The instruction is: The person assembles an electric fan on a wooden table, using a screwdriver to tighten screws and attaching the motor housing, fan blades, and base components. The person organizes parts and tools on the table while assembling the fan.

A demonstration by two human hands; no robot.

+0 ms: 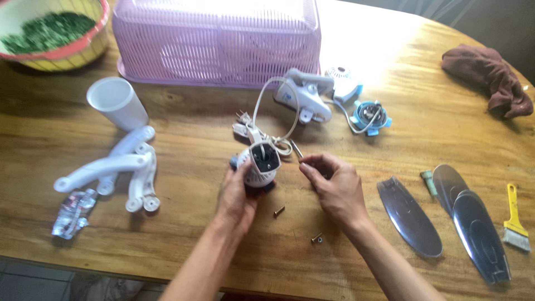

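1. Fingers (243, 167) of the left hand (237, 198) wrap round a small white motor housing (261, 164), standing it on end on the worktop (223, 245), probably to steady its dark open face.
2. The right hand (333, 187) pinches a thin metal pin or screw (296, 148) at fingertip, at three o'clock of the housing, held close to it.
3. Its white cord and plug (245, 125) trail off at twelve o'clock toward a white and blue casing (306, 97).
4. Two loose screws (278, 210) lie at six o'clock, between the wrists.
5. Farther out: white plastic legs (120, 170) and a white cup (117, 103) at nine o'clock, three grey blades (409, 217) and a yellow brush (515, 220) at four o'clock, a pink basket (217, 42) at twelve.
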